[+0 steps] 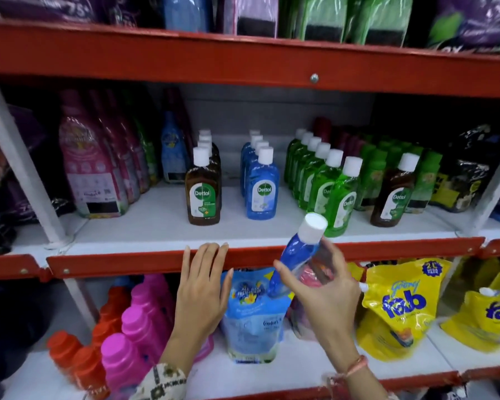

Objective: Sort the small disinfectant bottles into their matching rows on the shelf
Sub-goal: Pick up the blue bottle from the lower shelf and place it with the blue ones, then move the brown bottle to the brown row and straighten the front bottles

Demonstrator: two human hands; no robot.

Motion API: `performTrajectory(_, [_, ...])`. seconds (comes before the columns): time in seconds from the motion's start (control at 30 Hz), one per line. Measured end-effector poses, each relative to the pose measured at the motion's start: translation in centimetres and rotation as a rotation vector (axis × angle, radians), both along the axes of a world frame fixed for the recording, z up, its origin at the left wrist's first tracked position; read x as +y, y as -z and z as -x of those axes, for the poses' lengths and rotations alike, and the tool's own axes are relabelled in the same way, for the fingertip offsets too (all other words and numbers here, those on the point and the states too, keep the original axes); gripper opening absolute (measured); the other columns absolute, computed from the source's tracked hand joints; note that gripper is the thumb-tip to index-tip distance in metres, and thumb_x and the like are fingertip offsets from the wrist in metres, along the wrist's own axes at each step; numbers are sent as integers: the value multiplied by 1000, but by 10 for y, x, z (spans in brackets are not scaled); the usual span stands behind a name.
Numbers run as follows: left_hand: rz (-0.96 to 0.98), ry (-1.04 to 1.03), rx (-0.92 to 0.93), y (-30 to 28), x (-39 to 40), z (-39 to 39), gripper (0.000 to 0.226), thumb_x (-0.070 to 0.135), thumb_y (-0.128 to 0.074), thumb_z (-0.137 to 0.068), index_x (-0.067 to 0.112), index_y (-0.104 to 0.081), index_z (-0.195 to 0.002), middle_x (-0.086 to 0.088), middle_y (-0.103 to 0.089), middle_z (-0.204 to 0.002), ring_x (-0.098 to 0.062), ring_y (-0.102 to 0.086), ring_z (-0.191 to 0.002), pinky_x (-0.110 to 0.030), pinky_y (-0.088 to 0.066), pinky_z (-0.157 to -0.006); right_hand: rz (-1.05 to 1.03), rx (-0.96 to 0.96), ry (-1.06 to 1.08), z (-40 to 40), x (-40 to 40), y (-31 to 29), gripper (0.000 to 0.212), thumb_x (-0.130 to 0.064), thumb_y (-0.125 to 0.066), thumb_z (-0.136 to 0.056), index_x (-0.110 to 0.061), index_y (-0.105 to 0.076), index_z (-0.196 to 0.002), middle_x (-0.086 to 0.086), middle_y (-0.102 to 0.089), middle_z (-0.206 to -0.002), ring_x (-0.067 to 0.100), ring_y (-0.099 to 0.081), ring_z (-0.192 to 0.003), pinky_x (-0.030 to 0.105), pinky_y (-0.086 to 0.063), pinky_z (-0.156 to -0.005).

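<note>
My right hand (pixel 324 293) grips a small blue disinfectant bottle (pixel 296 252) with a white cap, tilted, in front of the red shelf edge (pixel 127 262). My left hand (pixel 202 284) rests flat with its fingertips on that edge and holds nothing. On the white shelf stand three rows: brown bottles (pixel 203 192), blue bottles (pixel 261 189) and green bottles (pixel 341 197). A single brown bottle (pixel 393 194) stands apart to the right of the green row.
Pink refill pouches (pixel 93 168) stand at the left of the shelf, dark green bottles (pixel 425 180) and black packs at the right. Below hang blue pouches (pixel 254 316), pink bottles (pixel 145 321), orange bottles and yellow bags (pixel 399 307). A white upright (pixel 20 166) slants at left.
</note>
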State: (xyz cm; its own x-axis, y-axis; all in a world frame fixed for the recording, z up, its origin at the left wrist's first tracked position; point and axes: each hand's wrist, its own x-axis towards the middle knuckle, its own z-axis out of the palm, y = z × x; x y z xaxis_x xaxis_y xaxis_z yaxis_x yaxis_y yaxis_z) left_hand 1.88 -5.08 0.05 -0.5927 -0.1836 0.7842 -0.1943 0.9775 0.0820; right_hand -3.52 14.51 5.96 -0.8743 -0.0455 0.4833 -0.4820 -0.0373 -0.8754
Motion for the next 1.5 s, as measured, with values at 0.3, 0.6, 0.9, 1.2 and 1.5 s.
performTrajectory(0.3, [-6,-8,-13,3,-2,2,46,33,-42,-97,11,-52,-136,-9,-59,-129,-25,-50,-126,-51,-27,-115,38,54,14,61,-35,-67,79,-35,-91,-60,-22,-58,-130,-11,-69,-116,1,-64,-109,27,-55,-96])
performTrajectory(0.6, [1,-17,-17,6,-2,2,48,34,-41,-96,12,-50,-138,-8,-59,-129,-22,-48,-127,-50,-25,-116,-215,41,80,101,-68,-67,69,-44,-89,-61,-18,-66,-121,-2,-73,-101,9,-63,-84,19,-49,-75])
performTrajectory(0.9, [7,-48,-5,5,4,3,47,34,-39,-97,10,-51,-136,-10,-60,-129,-25,-49,-126,-49,-24,-116,-263,109,30,110,-71,-48,79,-51,-85,-63,-17,-57,-130,3,-70,-120,19,-67,-106,33,-55,-92])
performTrajectory(1.2, [15,-87,-38,2,11,5,51,36,-38,-97,4,-52,-135,-15,-58,-133,-29,-50,-129,-46,-25,-117,-123,149,58,102,1,-33,42,-38,-70,-84,-17,-60,-119,-4,-63,-112,9,-61,-104,26,-52,-93])
performTrajectory(1.5, [93,-47,-123,-15,42,39,59,44,-31,-98,7,-40,-144,-10,-46,-148,-25,-40,-138,-51,-29,-110,-316,-81,443,204,88,-27,76,-24,-75,-82,3,-35,-140,26,-41,-139,41,-35,-131,48,-30,-108])
